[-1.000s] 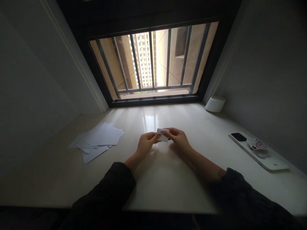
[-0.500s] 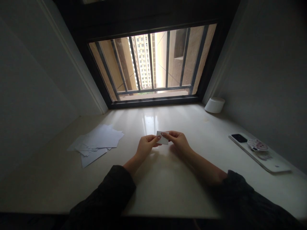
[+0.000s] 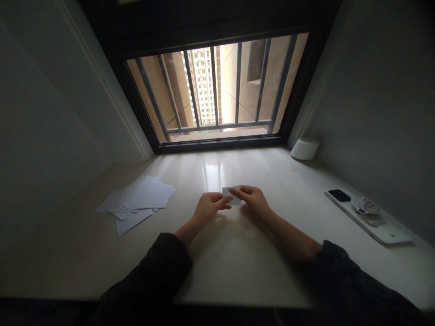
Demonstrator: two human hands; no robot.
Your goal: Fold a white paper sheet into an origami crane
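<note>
A small, roughly square piece of white paper (image 3: 235, 200) is held between my two hands, above the pale countertop. My left hand (image 3: 208, 207) pinches its left side, with the thumb lying across the front. From the upper right, my right hand (image 3: 252, 198) grips the same paper, its thumb pressed on the top part. Fingers behind the paper are mostly hidden, and whether it is folded I cannot tell. Dark sleeves cover both forearms up to near the wrists.
Loose white paper sheets (image 3: 142, 194) lie in an overlapping pile on the left. A phone (image 3: 384, 233) with a cartoon grip on its back rests at the right. Near the window (image 3: 217, 145) corner stands a white round object (image 3: 305, 149).
My left thumb has slid a little to the right across the paper. Both hands otherwise keep their hold in nearly the same place.
</note>
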